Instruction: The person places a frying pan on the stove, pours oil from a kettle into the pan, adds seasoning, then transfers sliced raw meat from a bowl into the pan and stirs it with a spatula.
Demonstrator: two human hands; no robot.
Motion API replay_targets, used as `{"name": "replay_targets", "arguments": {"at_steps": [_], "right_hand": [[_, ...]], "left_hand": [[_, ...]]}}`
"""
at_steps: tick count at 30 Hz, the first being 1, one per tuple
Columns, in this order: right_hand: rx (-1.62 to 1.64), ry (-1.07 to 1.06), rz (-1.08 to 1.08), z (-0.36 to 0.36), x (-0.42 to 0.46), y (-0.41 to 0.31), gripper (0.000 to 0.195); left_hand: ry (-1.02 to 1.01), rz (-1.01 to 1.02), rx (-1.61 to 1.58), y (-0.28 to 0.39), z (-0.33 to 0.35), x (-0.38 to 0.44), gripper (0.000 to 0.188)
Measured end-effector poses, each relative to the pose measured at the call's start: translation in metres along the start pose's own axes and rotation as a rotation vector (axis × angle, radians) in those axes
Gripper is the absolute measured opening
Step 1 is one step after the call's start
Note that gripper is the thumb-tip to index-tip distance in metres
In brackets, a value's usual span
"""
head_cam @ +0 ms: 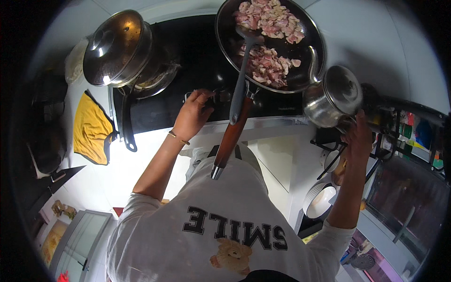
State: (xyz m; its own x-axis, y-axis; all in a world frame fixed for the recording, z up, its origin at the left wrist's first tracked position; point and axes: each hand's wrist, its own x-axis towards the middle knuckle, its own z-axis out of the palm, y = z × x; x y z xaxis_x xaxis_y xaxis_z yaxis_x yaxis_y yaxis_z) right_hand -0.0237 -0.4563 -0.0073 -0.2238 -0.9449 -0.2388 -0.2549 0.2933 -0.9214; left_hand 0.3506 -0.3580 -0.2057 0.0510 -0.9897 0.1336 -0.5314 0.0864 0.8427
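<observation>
My right hand [357,135] grips the handle of a lidded stainless steel pot [326,100] with a curved spout, just right of a frying pan [222,38]. Two heaps of sliced, partly pale meat [269,67] lie in that pan. A grey spatula [241,81] rests in it, its handle above the pan's brown handle [230,141]. My left hand [195,112], with a bracelet at the wrist, is over the front edge of the black cooktop [190,46], near its controls. Its fingers are bent and hold nothing that I can see.
A lidded steel pot [114,49] stands at the back left, close to another pan with a black handle [128,123]. On the left counter lies a yellow cloth [91,130]. A white ribbed bowl [320,200] and a black rack [396,130] with bottles are at the right.
</observation>
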Motion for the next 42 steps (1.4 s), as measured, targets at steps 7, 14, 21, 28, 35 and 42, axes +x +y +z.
{"name": "replay_targets", "arguments": {"at_steps": [7,14,21,28,35,42], "right_hand": [[-0.038,0.012,0.012,0.007,0.004,-0.007,0.035],[-0.112,0.014,-0.028,0.003,0.011,-0.002,0.045],[-0.120,0.011,-0.023,0.001,0.013,0.001,0.047],[-0.131,0.056,-0.041,0.002,0.012,0.002,0.049],[-0.140,0.069,-0.021,0.004,0.016,-0.002,0.048],[-0.123,0.060,-0.036,0.004,0.018,-0.004,0.049]], "left_hand": [[-0.094,0.087,0.290,-0.030,0.043,0.018,0.049],[-0.094,0.073,0.360,-0.040,0.056,0.025,0.048],[-0.095,0.030,0.334,-0.035,0.055,0.025,0.047],[-0.103,0.043,0.311,-0.032,0.052,0.027,0.048],[-0.081,0.064,0.325,-0.033,0.052,0.027,0.049],[-0.073,0.044,0.326,-0.032,0.052,0.027,0.045]]}}
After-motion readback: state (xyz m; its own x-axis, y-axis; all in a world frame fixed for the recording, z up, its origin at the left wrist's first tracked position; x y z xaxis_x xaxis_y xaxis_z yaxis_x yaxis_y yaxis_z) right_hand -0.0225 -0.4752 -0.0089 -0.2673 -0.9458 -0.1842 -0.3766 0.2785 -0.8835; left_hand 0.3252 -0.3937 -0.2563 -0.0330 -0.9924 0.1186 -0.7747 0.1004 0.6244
